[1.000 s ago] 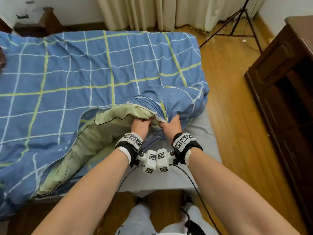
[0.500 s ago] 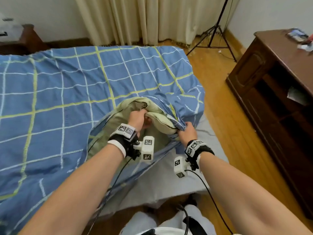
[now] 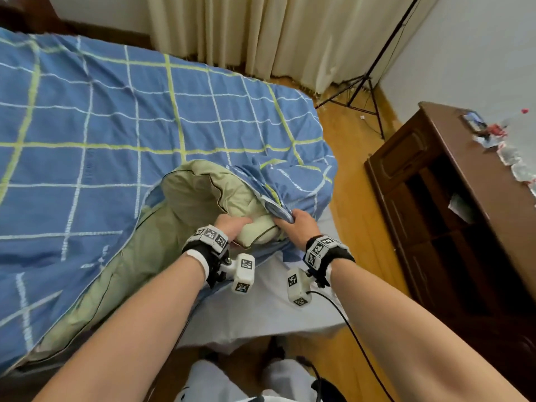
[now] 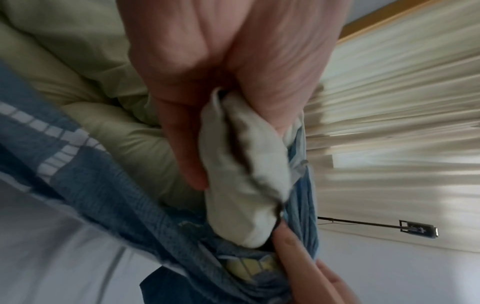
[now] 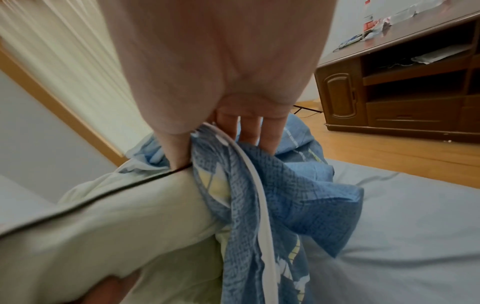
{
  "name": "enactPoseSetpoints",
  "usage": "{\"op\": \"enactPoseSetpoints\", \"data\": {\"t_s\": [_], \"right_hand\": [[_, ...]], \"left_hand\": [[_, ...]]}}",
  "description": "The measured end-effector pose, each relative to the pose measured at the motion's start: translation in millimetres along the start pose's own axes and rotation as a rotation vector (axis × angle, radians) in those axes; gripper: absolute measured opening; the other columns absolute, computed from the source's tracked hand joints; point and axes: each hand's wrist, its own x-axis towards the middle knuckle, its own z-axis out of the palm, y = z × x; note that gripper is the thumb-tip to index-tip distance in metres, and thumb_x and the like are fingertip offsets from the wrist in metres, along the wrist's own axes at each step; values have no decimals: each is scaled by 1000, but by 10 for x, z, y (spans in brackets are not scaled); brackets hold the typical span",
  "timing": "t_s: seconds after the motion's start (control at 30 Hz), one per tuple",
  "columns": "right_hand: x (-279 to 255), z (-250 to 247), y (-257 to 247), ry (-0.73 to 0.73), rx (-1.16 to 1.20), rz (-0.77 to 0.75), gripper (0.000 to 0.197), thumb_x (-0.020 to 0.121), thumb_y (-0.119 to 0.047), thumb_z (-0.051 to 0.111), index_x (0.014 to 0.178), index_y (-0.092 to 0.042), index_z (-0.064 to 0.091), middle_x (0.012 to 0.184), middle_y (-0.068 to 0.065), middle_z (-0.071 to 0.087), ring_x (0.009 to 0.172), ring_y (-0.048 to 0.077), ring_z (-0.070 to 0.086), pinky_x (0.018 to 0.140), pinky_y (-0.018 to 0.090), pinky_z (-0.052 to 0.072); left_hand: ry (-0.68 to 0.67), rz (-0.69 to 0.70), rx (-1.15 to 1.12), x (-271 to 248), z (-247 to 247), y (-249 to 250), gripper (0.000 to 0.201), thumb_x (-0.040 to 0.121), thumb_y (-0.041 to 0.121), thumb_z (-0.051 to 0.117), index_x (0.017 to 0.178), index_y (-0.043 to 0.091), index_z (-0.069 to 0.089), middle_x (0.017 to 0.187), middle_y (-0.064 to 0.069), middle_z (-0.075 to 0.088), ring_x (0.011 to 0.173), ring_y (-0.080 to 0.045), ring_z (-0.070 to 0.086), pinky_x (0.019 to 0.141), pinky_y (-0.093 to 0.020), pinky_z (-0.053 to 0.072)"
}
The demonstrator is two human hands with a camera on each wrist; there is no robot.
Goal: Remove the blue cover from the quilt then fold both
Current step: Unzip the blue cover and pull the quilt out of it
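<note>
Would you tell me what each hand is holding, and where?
Left hand grips the pale green quilt by its corner; right hand grips the blue checked cover's bunched opening edge.

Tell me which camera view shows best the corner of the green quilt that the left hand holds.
The left wrist view: the quilt corner fills the left hand's grip. The head view shows it smaller, between both hands. The right wrist view shows only the quilt's side beside the blue cover.

Soft, even daylight; faint shadows. Head view bows at edges; both wrist views motion-blurred, worst toward 12 o'clock.
</note>
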Motion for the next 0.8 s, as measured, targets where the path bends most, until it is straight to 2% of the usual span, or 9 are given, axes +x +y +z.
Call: {"op": "enactPoseSetpoints", "data": {"t_s": [0.17,0.23,0.3,0.37,0.43,0.53,0.63,0.73,0.8], "right_hand": [[80,-70,62,4,8,24,29,83,-40,73,92,-14,65,94,11,70,88,30,63,79,39,52],[171,-93,102,8,2,21,21,84,-27,69,95,-9,67,94,15,70,89,34,64,77,39,52],[282,-112,201,-3,-8,25,17,84,-18,62,95,-6,67,93,16,69,89,36,64,72,35,49],[399,-124,361,-22,-26,45,19,86,-18,58,99,-8,66,96,17,68,93,38,64,70,32,44],[501,-149,541,-29,-16,64,25,89,-17,58,111,-6,64,106,20,67,103,40,61,76,34,45],[592,-226,823,-44,17,63,32,91,-12,55,120,0,57,119,27,62,113,45,56,90,41,46],[561,-262,1038,-91,33,58,31,94,-12,53,120,4,52,124,29,58,116,45,54,92,42,45],[413,-331,1172,-154,41,19,31,96,-11,51,124,3,49,124,28,58,116,44,54,91,41,44],[320,-339,1282,-196,64,9,33,95,-10,50,127,1,50,122,26,60,114,43,56,90,40,45]], "left_hand": [[101,82,-14,-79,85,117,58,70,34,77,111,-4,62,107,-16,68,95,-29,67,90,-42,55],[153,98,-41,-126,134,89,53,76,29,76,111,-7,61,106,-13,67,94,-26,65,86,-35,53],[229,85,-82,-193,171,14,51,80,25,73,115,-9,58,104,-11,61,93,-24,60,80,-30,47],[335,58,-162,-251,162,-70,57,78,24,74,120,-9,54,111,-11,61,96,-26,59,82,-32,47],[466,44,-266,-328,145,-158,64,73,22,76,125,-6,51,120,-14,60,102,-30,60,91,-38,50],[686,72,-359,-574,251,-331,64,70,15,81,124,-1,51,117,-6,56,103,-25,58,97,-41,49],[838,78,-426,-918,444,-671,57,71,6,81,121,1,55,110,-6,58,100,-24,59,94,-36,50],[993,31,-441,-1375,626,-1125,62,61,19,85,117,7,61,113,-7,66,103,-29,63,95,-40,50],[1104,5,-473,-1748,668,-1439,61,63,20,85,118,10,61,114,-4,65,100,-28,62,94,-37,50]]}}
